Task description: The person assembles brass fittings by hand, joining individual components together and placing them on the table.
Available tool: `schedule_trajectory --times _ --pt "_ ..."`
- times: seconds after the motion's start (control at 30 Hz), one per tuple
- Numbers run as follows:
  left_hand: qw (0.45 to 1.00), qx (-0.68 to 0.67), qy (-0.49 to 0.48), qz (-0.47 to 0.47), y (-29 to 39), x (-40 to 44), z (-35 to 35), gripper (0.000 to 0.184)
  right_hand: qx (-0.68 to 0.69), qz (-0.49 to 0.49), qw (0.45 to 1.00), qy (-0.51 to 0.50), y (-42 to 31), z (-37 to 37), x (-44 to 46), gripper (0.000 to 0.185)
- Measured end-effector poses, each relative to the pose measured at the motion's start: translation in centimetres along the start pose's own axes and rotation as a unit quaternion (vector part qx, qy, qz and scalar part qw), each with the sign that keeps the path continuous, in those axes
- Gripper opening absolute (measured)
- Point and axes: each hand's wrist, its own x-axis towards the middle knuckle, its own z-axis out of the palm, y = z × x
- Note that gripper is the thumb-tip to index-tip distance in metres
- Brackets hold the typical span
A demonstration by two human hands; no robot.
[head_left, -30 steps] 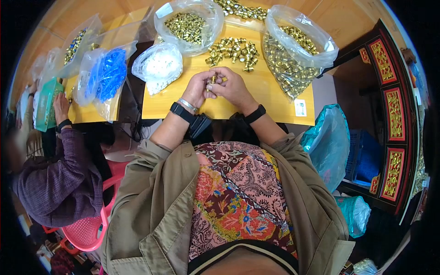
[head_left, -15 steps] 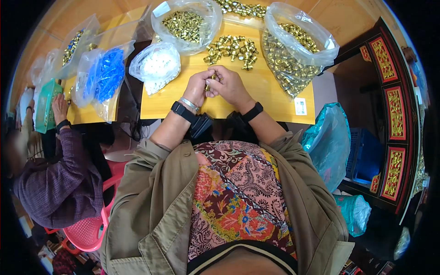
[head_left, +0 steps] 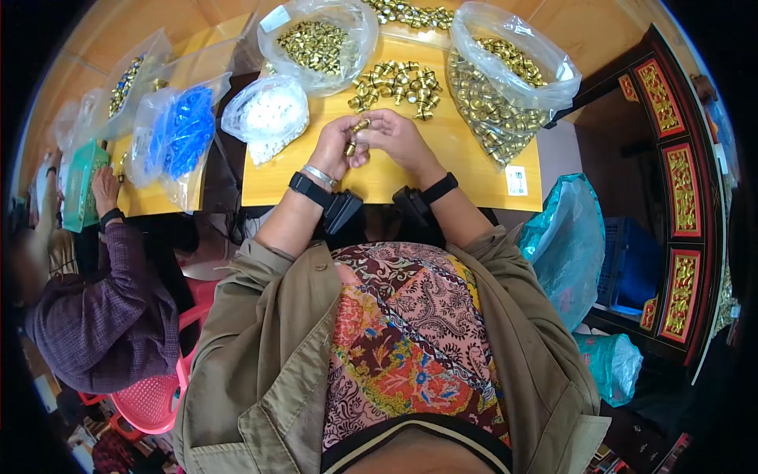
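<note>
Near the middle of the yellow table (head_left: 466,182), my left hand (head_left: 335,148) is closed round a small brass fitting (head_left: 350,148). My right hand (head_left: 395,141) comes in from the other side, its fingertips on a second brass piece (head_left: 361,126) above the first. The two hands are close together. Just beyond them lies a loose pile of brass fittings (head_left: 397,84). A bag of white parts (head_left: 272,113) stands to the left of my hands, with a bag of small brass parts (head_left: 312,47) behind it. At the right is a large bag of brass fittings (head_left: 497,103).
On the left, a co-worker in a purple sleeve (head_left: 103,316) has a hand at a green basket (head_left: 85,183). Blue parts (head_left: 185,130) in a bag lie beside it. A teal bag (head_left: 564,245) and a blue crate (head_left: 632,265) stand at the right, by a carved cabinet (head_left: 681,189).
My hands have parted slightly, with the fingers of my right hand lifted, and two brass pieces now show between them. The view has shifted a little.
</note>
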Motion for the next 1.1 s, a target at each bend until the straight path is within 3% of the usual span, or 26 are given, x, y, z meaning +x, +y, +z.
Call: schedule_trajectory --times 0.2,0.5,0.73,0.87,1.07,1.1 --pt "1.0 0.005 0.015 -0.003 0.5 -0.5 0.8 0.039 -0.023 0.041 0.999 -0.003 0.5 -1.4 0.4 0.025" --pt "0.989 -0.143 -0.005 0.023 -0.3 -0.4 -1.0 0.036 -0.049 0.068 0.996 0.033 0.1 -1.4 0.1 0.021" --pt "0.985 -0.164 -0.038 0.041 -0.7 -0.3 -1.5 0.029 -0.126 0.067 0.989 0.022 -2.8 -1.5 0.7 0.021" --pt "0.989 -0.141 -0.031 0.045 -0.6 -0.6 -1.4 0.029 -0.172 -0.007 0.985 -0.012 -5.7 -1.0 4.0 0.02" --pt "0.985 -0.161 -0.034 0.042 -1.0 -0.3 -1.7 0.028 -0.137 -0.236 0.954 0.124 -9.6 2.4 9.9 0.028" --pt "0.987 -0.153 -0.031 0.044 -1.0 -0.4 -1.7 0.028 -0.178 -0.231 0.948 0.125 -9.6 2.4 9.7 0.027"
